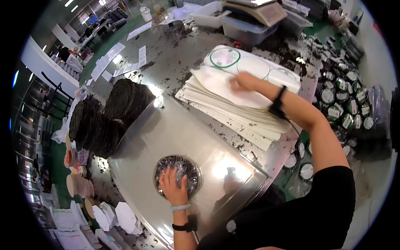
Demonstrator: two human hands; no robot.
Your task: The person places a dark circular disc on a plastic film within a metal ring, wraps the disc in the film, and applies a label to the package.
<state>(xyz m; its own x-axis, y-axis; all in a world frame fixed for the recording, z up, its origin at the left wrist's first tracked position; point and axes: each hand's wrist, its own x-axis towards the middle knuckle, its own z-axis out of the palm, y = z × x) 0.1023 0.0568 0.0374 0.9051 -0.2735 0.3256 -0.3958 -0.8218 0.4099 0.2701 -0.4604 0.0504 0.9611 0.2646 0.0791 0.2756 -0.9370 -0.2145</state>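
My left hand rests palm down, fingers apart, on a round dark disc wrapped in clear crinkled film, which lies on a shiny metal plate. My right hand, blurred, is over the white top sheet of a fanned stack of paper sheets; whether its fingers grip the sheet cannot be made out. Behind that stack lie printed sheets with green circles. Stacks of dark round pressed cakes stand at the left of the plate.
Plastic bins and loose papers lie on the far side of the metal table, among dark crumbs. Round discs and white octagonal pieces are at lower left. Many wrapped round packages lie at the right. People work in the far background.
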